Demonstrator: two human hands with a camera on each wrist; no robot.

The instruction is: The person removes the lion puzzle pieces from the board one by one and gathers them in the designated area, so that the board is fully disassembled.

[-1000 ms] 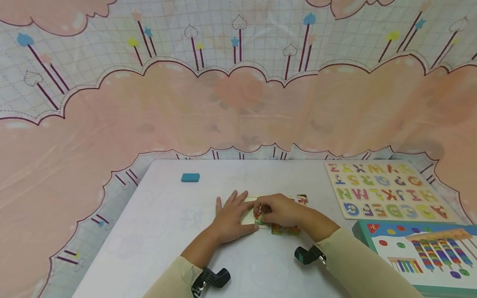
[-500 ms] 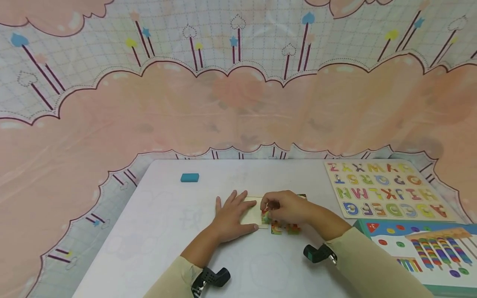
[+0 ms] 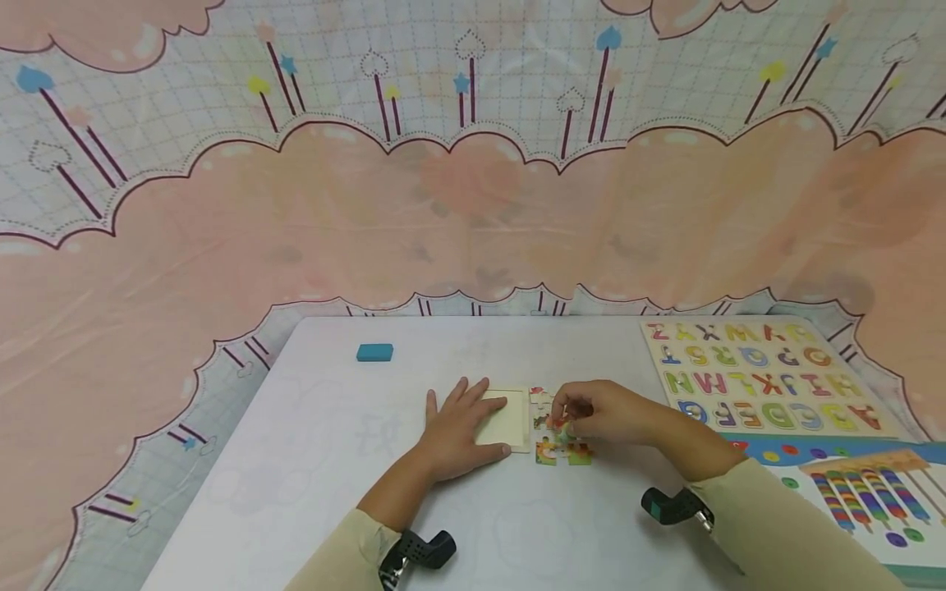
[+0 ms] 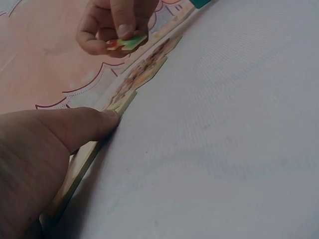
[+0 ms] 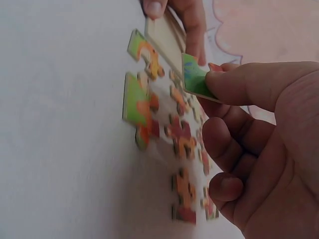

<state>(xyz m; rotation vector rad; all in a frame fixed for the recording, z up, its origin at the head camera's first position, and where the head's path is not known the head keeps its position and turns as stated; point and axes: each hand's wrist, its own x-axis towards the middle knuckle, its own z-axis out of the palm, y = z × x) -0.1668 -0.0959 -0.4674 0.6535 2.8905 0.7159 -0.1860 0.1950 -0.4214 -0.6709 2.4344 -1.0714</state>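
Observation:
My left hand (image 3: pixel 460 435) rests with fingers spread on a pale wooden puzzle tray (image 3: pixel 513 420), its thumb along the near edge. Just right of the tray, my right hand (image 3: pixel 609 413) pinches a green jigsaw piece (image 5: pixel 195 79) between thumb and index finger. That piece is raised over the table in the left wrist view. Below it lie several loose jigsaw pieces (image 3: pixel 546 451) in orange, red and green, partly covered by the right hand in the head view. A corner piece with green (image 5: pixel 135 102) shows clearly in the right wrist view.
At the right of the white table (image 3: pixel 296 484) lies an alphabet puzzle board (image 3: pixel 769 377). In front of it is a box with a bead-abacus picture (image 3: pixel 835 509), partly behind the right sleeve. A small teal block (image 3: pixel 374 353) sits toward the back left.
My right hand has moved right with the jigsaw piece, from above the tray to over the loose pieces. More of the tray now shows. The left hand stays in place.

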